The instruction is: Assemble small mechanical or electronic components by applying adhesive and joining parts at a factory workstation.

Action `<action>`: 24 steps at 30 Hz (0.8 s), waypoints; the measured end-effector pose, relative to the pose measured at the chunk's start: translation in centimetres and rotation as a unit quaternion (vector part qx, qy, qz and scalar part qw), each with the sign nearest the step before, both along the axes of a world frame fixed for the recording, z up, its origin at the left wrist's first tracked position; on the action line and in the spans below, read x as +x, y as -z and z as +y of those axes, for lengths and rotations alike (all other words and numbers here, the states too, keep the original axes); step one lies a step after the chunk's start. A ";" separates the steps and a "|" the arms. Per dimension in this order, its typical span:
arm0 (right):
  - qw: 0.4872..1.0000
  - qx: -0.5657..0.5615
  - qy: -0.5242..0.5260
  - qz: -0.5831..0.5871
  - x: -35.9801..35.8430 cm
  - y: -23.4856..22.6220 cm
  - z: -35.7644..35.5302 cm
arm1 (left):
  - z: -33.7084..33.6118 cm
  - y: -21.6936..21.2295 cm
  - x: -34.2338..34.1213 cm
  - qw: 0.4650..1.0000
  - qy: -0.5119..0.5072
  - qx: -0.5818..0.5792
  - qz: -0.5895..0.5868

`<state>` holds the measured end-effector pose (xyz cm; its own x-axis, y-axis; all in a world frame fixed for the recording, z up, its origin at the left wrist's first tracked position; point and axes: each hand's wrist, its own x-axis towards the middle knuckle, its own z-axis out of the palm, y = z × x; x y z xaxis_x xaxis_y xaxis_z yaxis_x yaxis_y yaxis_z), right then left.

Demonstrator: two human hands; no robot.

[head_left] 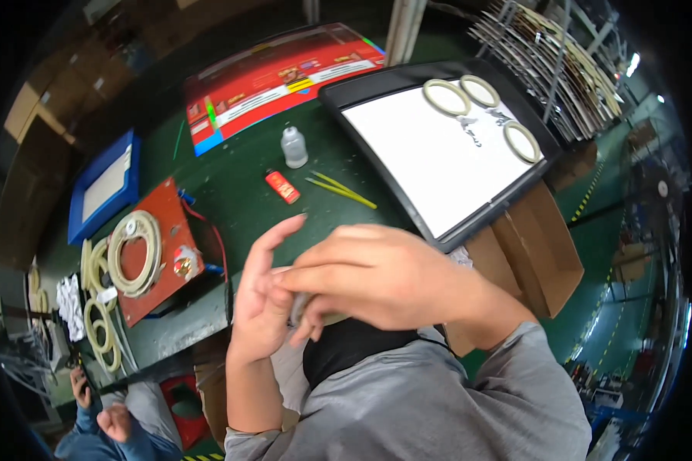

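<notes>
In front of my body, my two hands meet over the near edge of the green workbench (231, 192). My left hand (257, 303) has one finger stretched upward, while its other fingers are partly covered. Reaching across from the right, my right hand (377, 276) presses its bent fingers against the left hand. A small greyish thing (300, 309) shows between them, too covered to name. Beyond the hands lie yellow tweezers (342, 190), a small red packet (282, 187) and an upright clear plastic bottle (294, 149).
At right, a black tray (407, 184) with a white sheet carries pale rings (447, 97); a cardboard box (542, 253) is beside it. At left are a reddish board fixture (169, 261) with a ring, several loose rings (98, 326) and a blue tray (134, 165). Another person's hand (115, 422) is lower left.
</notes>
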<state>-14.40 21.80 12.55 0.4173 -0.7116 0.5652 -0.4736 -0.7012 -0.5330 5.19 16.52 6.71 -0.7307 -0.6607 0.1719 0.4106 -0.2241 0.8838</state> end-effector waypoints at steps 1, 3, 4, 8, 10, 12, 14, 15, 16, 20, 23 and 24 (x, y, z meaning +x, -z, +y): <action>0.998 -0.041 0.020 0.046 -1.3 -0.8 0.0 | -0.2 -0.1 -1.2 0.998 0.058 0.024 0.019; 0.997 0.029 0.018 0.062 -4.0 -2.3 0.9 | -0.2 0.4 -4.0 0.998 0.049 -0.024 0.009; 0.993 0.052 0.054 0.093 -5.9 -3.1 1.6 | -0.2 0.9 -5.3 0.999 0.027 -0.034 0.021; 0.958 -0.017 0.255 0.128 -15.0 -4.0 0.9 | -1.7 3.6 -7.4 0.986 -0.111 -0.084 -0.092; 0.936 0.042 0.343 0.064 -19.5 -2.8 -0.3 | -2.5 5.1 -7.8 0.980 -0.120 -0.086 -0.130; 0.903 0.175 0.393 0.008 -23.0 0.0 -2.0 | -2.6 6.1 -7.8 0.972 -0.144 -0.070 -0.173; 0.869 0.283 0.407 -0.001 -25.9 3.1 -2.8 | -2.6 6.6 -7.6 0.973 -0.149 -0.083 -0.158; 0.860 0.312 0.405 -0.002 -27.0 4.6 -3.0 | -2.5 6.7 -7.5 0.972 -0.144 -0.083 -0.165; 0.845 0.330 0.420 -0.028 -28.0 5.8 -3.2 | -2.4 6.7 -7.3 0.972 -0.147 -0.087 -0.159; 0.835 0.285 0.464 0.081 -29.9 7.5 -2.8 | -2.3 6.5 -7.0 0.970 -0.157 -0.077 -0.169; 0.811 0.136 0.496 0.280 -28.1 6.8 -1.6 | -2.4 6.6 -7.0 0.971 -0.159 -0.074 -0.162; 0.829 0.106 0.475 0.276 -27.0 6.5 -1.3 | -2.4 6.6 -7.0 0.971 -0.154 -0.072 -0.169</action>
